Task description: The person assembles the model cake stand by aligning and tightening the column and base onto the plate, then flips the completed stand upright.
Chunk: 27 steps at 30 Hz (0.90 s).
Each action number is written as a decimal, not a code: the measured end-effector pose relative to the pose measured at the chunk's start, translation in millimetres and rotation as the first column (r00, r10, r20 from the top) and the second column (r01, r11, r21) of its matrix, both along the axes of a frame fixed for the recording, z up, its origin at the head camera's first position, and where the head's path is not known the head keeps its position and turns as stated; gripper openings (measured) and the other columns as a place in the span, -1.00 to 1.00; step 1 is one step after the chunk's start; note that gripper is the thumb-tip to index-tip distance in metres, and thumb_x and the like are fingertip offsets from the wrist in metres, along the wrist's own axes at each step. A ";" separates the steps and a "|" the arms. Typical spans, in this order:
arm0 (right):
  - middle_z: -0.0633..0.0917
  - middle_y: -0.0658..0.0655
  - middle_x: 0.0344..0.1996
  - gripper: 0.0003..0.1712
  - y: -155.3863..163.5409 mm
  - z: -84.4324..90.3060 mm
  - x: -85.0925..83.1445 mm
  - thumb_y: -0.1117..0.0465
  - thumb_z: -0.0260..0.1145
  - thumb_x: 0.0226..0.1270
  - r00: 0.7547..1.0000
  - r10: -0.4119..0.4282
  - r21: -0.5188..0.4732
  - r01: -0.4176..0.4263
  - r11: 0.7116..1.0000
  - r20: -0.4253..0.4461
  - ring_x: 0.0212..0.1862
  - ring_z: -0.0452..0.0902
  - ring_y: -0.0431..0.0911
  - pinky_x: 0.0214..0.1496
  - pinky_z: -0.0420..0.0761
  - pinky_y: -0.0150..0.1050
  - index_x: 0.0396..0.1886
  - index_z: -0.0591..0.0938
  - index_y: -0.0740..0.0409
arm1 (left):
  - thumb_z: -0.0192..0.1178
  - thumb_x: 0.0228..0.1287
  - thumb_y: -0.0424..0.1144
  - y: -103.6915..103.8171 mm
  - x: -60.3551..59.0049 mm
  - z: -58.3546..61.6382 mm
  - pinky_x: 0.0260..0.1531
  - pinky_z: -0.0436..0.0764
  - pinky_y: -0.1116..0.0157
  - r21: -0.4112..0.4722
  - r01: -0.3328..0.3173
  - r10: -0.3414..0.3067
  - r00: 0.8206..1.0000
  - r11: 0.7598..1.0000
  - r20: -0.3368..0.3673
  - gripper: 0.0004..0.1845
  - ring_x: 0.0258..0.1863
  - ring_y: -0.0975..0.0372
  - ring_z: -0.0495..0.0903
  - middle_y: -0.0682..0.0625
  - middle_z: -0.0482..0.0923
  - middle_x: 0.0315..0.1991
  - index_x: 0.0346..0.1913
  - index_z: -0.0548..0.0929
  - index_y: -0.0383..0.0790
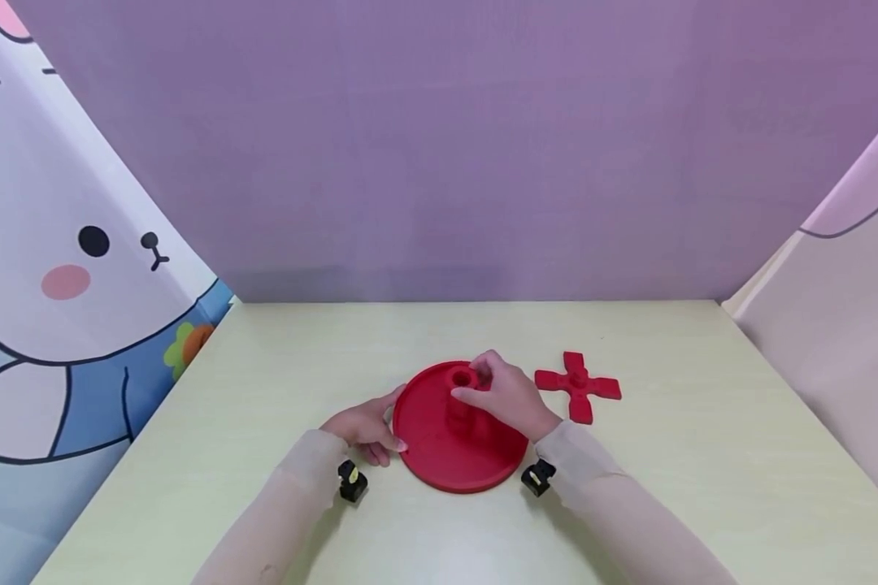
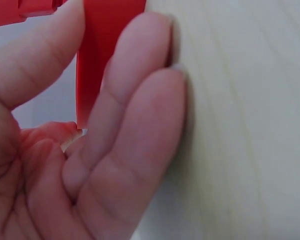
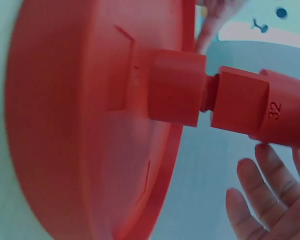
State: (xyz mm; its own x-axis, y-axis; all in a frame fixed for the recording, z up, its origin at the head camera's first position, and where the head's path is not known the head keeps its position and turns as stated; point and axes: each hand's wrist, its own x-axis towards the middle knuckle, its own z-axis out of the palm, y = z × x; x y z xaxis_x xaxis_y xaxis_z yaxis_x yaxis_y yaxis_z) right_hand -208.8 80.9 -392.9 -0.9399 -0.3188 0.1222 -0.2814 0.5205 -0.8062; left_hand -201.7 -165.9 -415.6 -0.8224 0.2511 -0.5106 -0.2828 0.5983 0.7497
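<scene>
A round red plate with a raised rim (image 1: 428,459) lies on the table. My left hand (image 1: 366,426) grips its left edge, thumb at the near side of the rim and index finger farther back. From the plate's middle rises a red socket (image 3: 175,87). Above it stands a red post marked 32 (image 3: 240,100), a narrow neck showing between the two. My right hand (image 1: 512,398) holds the post's hollow top between thumb and fingers. In the left wrist view the plate's side (image 2: 97,60) shows behind the curled fingers.
A flat red cross-shaped piece (image 1: 578,386) with a small raised hub lies just right of the plate, beyond the right wrist. A purple cloth wall (image 1: 468,162) closes off the table's back. Printed cloth (image 1: 117,325) hangs along the left side.
</scene>
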 end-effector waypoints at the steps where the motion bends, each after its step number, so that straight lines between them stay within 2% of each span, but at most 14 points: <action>1: 0.60 0.05 -0.16 -0.45 0.0 -0.3 -0.2 0.08 0.46 0.16 1.000 0.002 -0.005 -0.002 1.000 0.005 -0.13 0.52 -0.07 -0.19 0.65 -0.23 0.08 0.49 0.17 | 0.37 0.10 -0.42 -0.2 -0.1 0.0 -0.57 0.65 0.27 0.000 0.002 -0.002 1.000 1.000 0.000 0.06 -0.71 0.19 0.58 -0.13 0.64 -0.55 0.54 -0.08 0.07; 6: 0.57 0.11 -0.01 -0.39 2.7 -0.1 -1.9 0.11 0.35 0.28 0.996 0.085 -0.067 -0.083 0.994 0.021 -0.02 0.49 -0.01 -0.13 0.66 -0.17 0.27 0.41 0.17 | 0.37 0.10 -0.41 -1.7 -0.6 2.0 -0.57 0.65 0.28 -0.025 -0.006 0.005 1.000 1.000 -0.007 0.06 -0.71 0.19 0.57 -0.13 0.62 -0.57 0.54 -0.06 0.08; 9: 0.57 0.09 -0.01 -0.43 6.0 0.4 -1.5 0.12 0.30 0.32 0.993 0.120 -0.053 -0.120 0.991 0.007 -0.03 0.49 -0.01 -0.13 0.65 -0.18 0.29 0.44 0.16 | 0.38 0.09 -0.40 -1.1 -1.3 2.2 -0.57 0.65 0.28 -0.030 -0.008 0.008 1.000 1.000 -0.015 0.05 -0.71 0.18 0.57 -0.12 0.61 -0.57 0.54 -0.04 0.09; 15: 0.61 0.03 -0.12 -0.45 13.2 -1.8 3.0 0.12 0.38 0.25 0.998 0.060 0.034 -0.058 0.998 -0.036 -0.09 0.51 -0.07 -0.20 0.65 -0.25 0.22 0.52 0.15 | 0.40 0.07 -0.36 4.2 -0.5 -2.6 -0.53 0.66 0.25 0.017 0.027 -0.027 1.000 0.999 0.004 0.06 -0.67 0.15 0.59 -0.14 0.60 -0.52 0.53 -0.03 0.11; 20: 0.60 0.05 -0.13 -0.44 9.4 -1.5 3.0 0.09 0.43 0.19 0.999 0.028 0.023 -0.027 0.999 -0.025 -0.09 0.51 -0.05 -0.20 0.66 -0.24 0.15 0.50 0.16 | 0.40 0.08 -0.36 4.6 -0.6 -2.6 -0.54 0.67 0.25 -0.005 0.022 -0.022 1.000 1.000 -0.002 0.06 -0.68 0.15 0.59 -0.13 0.61 -0.53 0.54 -0.05 0.10; 23: 0.58 0.07 -0.06 -0.38 6.6 -0.8 1.8 0.08 0.41 0.21 0.999 0.044 0.003 -0.044 0.999 -0.004 -0.05 0.50 -0.03 -0.18 0.66 -0.21 0.22 0.45 0.15 | 0.38 0.09 -0.37 2.3 -0.5 -1.5 -0.53 0.67 0.24 -0.012 0.028 -0.028 1.000 1.000 -0.012 0.06 -0.68 0.15 0.59 -0.13 0.61 -0.54 0.54 -0.06 0.08; 27: 0.56 0.10 -0.04 -0.36 6.3 -1.4 0.0 0.13 0.34 0.29 0.993 0.115 -0.019 -0.115 0.993 0.000 -0.05 0.49 -0.03 -0.18 0.66 -0.21 0.33 0.39 0.15 | 0.39 0.09 -0.37 -1.3 -1.0 -2.1 -0.54 0.66 0.24 -0.011 0.028 -0.028 0.999 1.000 -0.017 0.07 -0.68 0.15 0.59 -0.13 0.61 -0.56 0.54 -0.07 0.08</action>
State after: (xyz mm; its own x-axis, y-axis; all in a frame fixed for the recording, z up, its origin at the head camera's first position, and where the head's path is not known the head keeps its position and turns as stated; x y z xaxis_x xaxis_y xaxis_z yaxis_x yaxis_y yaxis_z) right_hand -208.8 87.3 -394.4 -0.8973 -0.4221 0.1288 -0.3378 0.4691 -0.8160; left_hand -202.7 -167.2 -417.7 -0.8237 0.2688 -0.4992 -0.2526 0.6142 0.7477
